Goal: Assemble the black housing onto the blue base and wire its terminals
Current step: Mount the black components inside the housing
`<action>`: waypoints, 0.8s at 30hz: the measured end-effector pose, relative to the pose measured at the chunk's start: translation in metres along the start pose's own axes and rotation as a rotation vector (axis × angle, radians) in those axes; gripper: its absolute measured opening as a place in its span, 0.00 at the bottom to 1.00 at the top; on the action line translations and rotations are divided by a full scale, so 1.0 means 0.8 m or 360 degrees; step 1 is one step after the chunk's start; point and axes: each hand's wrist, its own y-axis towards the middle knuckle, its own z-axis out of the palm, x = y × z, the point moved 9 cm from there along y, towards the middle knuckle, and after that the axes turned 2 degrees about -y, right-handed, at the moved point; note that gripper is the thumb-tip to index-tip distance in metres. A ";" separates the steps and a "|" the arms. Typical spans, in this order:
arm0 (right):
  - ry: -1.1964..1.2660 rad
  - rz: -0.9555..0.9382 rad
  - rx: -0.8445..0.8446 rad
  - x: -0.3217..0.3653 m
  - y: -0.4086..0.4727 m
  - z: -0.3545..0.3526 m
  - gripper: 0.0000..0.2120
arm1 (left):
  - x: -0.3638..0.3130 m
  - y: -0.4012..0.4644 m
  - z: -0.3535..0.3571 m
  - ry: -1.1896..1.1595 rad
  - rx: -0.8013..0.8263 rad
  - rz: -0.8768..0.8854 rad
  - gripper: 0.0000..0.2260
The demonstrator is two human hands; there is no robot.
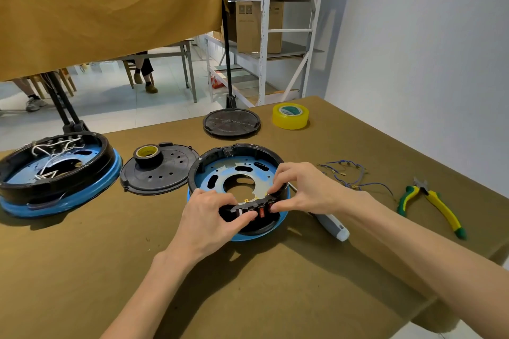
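Housing (237, 151) on table (82, 270); screwdriver (330, 224), pliers (432, 201) beside.

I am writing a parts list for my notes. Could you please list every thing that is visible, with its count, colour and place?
Black housing on blue base: 1, centre, under the hands.
Switch block: 1, black with red rockers, near edge of the housing.
Second wired unit: 1, black and blue, far left.
Perforated cover: 1, black, left of centre.
Black tape roll: 1, on that cover.
Round grille: 1, black, far side.
Yellow tape roll: 1, right of the grille.
Loose wires: a bundle, blue, right.
Pliers: 1, yellow-green handles, far right.
Screwdriver: 1, grey handle, under the right forearm.
Table: 1, olive cloth.
Left hand: pinches the switch block.
Right hand: pinches the switch block.
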 end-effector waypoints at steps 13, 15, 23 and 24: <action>0.0224 0.0129 0.0003 -0.010 0.006 0.002 0.09 | 0.000 -0.001 0.003 0.0021 0.0032 -0.0032 0.23; 0.0105 0.0072 -0.0025 -0.001 0.002 0.003 0.10 | 0.001 0.000 0.005 0.0031 0.0058 -0.0026 0.24; -0.0029 0.0035 -0.0128 0.019 -0.001 0.011 0.19 | 0.014 -0.002 0.006 0.0009 0.0136 -0.0031 0.23; 0.0017 0.0061 -0.0121 0.017 0.000 0.011 0.19 | 0.013 -0.002 0.006 0.0013 0.0123 -0.0034 0.24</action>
